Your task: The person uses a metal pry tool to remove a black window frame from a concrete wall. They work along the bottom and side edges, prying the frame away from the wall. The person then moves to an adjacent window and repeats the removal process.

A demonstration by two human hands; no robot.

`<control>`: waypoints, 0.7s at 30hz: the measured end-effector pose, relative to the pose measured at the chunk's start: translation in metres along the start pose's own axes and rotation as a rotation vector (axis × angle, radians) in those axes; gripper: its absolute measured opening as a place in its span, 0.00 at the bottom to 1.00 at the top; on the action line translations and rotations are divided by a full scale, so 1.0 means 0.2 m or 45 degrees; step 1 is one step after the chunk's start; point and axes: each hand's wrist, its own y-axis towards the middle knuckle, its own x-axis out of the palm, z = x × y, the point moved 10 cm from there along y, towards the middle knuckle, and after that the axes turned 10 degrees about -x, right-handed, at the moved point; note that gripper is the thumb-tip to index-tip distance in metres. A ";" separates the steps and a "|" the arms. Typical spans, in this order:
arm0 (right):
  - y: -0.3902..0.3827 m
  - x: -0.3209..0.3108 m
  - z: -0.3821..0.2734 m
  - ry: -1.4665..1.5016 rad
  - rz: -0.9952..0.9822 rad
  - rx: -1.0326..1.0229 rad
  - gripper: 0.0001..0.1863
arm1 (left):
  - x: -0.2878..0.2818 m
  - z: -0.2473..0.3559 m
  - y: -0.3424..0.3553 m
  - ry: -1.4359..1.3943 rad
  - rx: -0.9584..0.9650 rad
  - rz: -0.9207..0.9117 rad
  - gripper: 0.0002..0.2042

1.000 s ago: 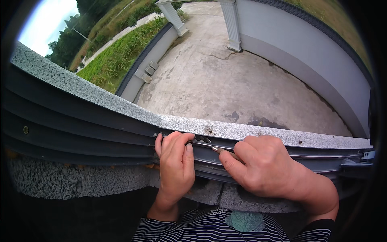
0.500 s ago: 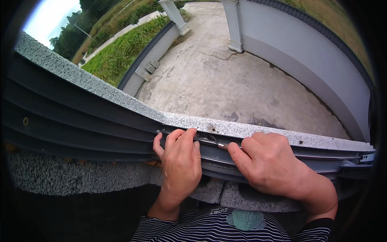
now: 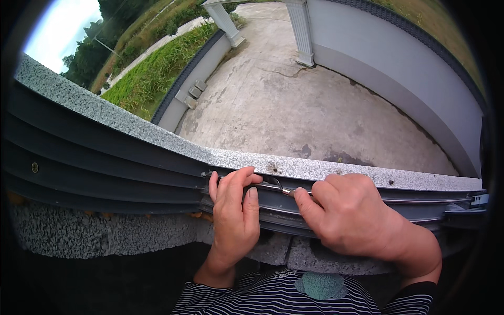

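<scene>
A dark window frame [image 3: 142,184] with long sliding tracks lies across in front of me. My right hand [image 3: 352,215] is closed around a slim tool [image 3: 287,192], its handle hidden in the fist. A metal collar and a thin, dark curved tip show past my thumb, over the outer track; I cannot tell the tool's exact kind. To its left, my left hand [image 3: 233,212] is open, fingers bent over the shiny track rail [image 3: 415,201] and the thumb raised apart from them. Whether its fingertips press on the rail is hard to see.
A speckled stone sill [image 3: 336,169] runs along the frame's outer side, with small dark specks on it. Rough grey masonry [image 3: 105,231] lies on the near side. A screw head [image 3: 35,167] sits in the left frame piece. Far below is a concrete yard [image 3: 315,115] with pale walls.
My left thumb has moved down and its fingers have spread and loosened over the rail. The right hand keeps its grip on the tool, nearly in the same place.
</scene>
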 end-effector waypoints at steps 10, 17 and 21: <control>0.00 0.01 -0.03 -0.066 -0.021 -0.025 0.06 | 0.03 0.05 0.00 0.387 0.083 0.004 0.15; 0.00 -0.03 -0.06 -0.151 -0.003 -0.033 0.08 | 0.03 0.05 0.00 0.185 0.062 -0.032 0.15; 0.00 -0.01 -0.06 -0.139 -0.017 -0.027 0.08 | 0.03 0.03 0.00 0.133 0.022 -0.023 0.14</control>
